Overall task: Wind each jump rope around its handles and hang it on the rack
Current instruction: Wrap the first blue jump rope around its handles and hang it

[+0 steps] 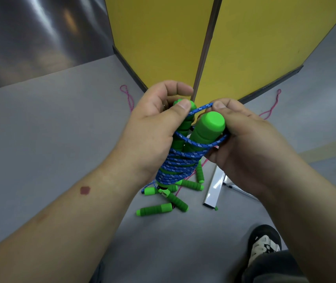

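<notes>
hands (193, 139) hide handle middles; shoe (265, 245) half covered

No sleeves on me, both forearms bare up to my left hand (155, 127) and right hand (242, 144). Got a small dark red mark (85, 190) on the left forearm, well back from the wrist. Black sneaker (264, 243) with white laces, dark grey trouser leg (271, 268) just beside it.
</notes>
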The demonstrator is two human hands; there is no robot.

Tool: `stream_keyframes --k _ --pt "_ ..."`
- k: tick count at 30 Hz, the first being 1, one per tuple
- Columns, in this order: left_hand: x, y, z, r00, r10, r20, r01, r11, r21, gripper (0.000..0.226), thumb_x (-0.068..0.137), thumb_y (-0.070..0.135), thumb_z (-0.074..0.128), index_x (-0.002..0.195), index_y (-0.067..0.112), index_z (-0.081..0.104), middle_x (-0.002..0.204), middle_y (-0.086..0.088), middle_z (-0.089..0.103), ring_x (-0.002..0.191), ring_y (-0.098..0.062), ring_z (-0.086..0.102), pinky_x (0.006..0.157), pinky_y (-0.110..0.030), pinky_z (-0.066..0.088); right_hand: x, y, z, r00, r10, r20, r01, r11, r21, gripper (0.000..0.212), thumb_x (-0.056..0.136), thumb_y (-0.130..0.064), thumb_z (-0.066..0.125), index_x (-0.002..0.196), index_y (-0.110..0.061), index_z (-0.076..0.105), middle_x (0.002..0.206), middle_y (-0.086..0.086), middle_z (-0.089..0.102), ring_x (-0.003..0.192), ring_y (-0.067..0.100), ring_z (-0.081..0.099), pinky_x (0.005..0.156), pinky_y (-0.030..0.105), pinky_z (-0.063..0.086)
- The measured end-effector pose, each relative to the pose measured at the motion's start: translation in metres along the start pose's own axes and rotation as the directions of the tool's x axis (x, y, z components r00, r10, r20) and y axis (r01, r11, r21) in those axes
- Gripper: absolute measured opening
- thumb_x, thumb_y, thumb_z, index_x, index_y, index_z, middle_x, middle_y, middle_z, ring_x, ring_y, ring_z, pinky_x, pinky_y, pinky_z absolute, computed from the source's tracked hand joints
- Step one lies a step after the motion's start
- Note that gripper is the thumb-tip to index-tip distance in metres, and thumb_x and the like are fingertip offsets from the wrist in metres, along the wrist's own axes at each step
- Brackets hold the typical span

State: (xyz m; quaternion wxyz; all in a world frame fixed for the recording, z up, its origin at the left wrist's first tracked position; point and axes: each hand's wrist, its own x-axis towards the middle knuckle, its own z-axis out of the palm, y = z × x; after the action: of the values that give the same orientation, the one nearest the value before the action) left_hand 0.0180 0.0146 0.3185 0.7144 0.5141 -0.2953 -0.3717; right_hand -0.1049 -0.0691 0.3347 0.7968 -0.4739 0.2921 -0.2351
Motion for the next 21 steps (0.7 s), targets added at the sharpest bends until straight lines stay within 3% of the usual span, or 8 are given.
stream_keyframes --k 5,8,11,14,16,18,21 --pt "0.000 0.001 -0.001 0.999 0.040 0.018 -0.040 0.999 0.023 0.023 0.092 0.012 0.056 0.084 0.028 0.071 0.077 0.002 0.060 0.071 -0.012 0.059 0.071 -0.030 0.053 0.002 0.000 -0.003 0.996 0.065 -0.055 -0.060 0.995 0.079 0.022 0.102 -0.014 0.051 0.082 -0.014 0.058 0.076 0.007 0.062 0.069 0.020 0.060 0.070 0.033 0.051" --pt "-0.003 0.001 0.002 1.000 -0.005 0.030 0.005 1.000 0.002 0.019 0.088 0.012 0.057 0.082 0.023 0.071 0.077 -0.003 0.060 0.069 -0.016 0.058 0.068 -0.030 0.052 0.003 0.000 -0.001 0.993 0.069 -0.093 -0.058 0.992 0.107 0.009 0.099 -0.008 0.053 0.092 -0.007 0.058 0.082 0.014 0.059 0.079 0.026 0.059 0.081 0.039 0.051" --pt "-0.007 0.002 0.006 0.997 -0.024 0.073 0.026 0.999 -0.028 0.008 0.081 0.018 0.067 0.087 0.018 0.062 0.083 -0.011 0.055 0.076 -0.023 0.053 0.070 -0.035 0.048 0.002 0.004 0.000 0.990 0.008 -0.139 -0.004 1.000 0.027 0.012 0.096 -0.004 0.055 0.086 -0.004 0.060 0.071 0.012 0.061 0.069 0.023 0.061 0.075 0.038 0.054" --pt "-0.011 -0.002 0.009 0.996 0.021 0.081 -0.034 0.986 0.160 0.044 0.069 0.035 0.083 0.095 0.025 0.049 0.082 -0.005 0.057 0.076 -0.023 0.056 0.069 -0.052 0.057 0.001 0.006 0.000 0.982 -0.050 -0.183 0.035 0.996 -0.082 0.015 0.099 -0.008 0.057 0.085 -0.008 0.061 0.077 0.015 0.066 0.075 0.027 0.063 0.075 0.042 0.055" --pt "-0.011 -0.001 0.011 0.997 0.073 0.017 -0.074 0.953 0.293 0.047 0.071 0.032 0.085 0.095 0.027 0.045 0.081 -0.005 0.058 0.073 -0.024 0.057 0.069 -0.061 0.057 0.000 0.003 -0.001 0.981 -0.078 -0.177 0.054 0.989 -0.136 0.015 0.100 -0.013 0.058 0.086 -0.009 0.061 0.079 0.014 0.068 0.073 0.025 0.064 0.069 0.038 0.057" --pt "-0.009 0.001 0.008 0.993 0.110 -0.039 -0.092 0.943 0.319 0.039 0.077 0.024 0.078 0.096 0.022 0.044 0.081 -0.010 0.056 0.070 -0.027 0.059 0.064 -0.055 0.056 -0.002 -0.001 -0.002 0.983 -0.100 -0.156 0.076 0.985 -0.156 0.013 0.100 -0.013 0.059 0.088 -0.010 0.061 0.072 0.008 0.067 0.067 0.019 0.065 0.059 0.029 0.057" --pt "-0.005 0.003 0.002 0.990 0.113 -0.081 -0.074 0.924 0.375 0.027 0.078 0.021 0.068 0.099 0.021 0.051 0.094 -0.012 0.059 0.074 -0.019 0.057 0.065 -0.044 0.049 -0.003 -0.006 -0.005 0.979 -0.146 -0.141 0.114 0.971 -0.210 0.005 0.100 -0.007 0.058 0.097 -0.010 0.061 0.066 0.004 0.066 0.067 0.016 0.067 0.061 0.029 0.057"
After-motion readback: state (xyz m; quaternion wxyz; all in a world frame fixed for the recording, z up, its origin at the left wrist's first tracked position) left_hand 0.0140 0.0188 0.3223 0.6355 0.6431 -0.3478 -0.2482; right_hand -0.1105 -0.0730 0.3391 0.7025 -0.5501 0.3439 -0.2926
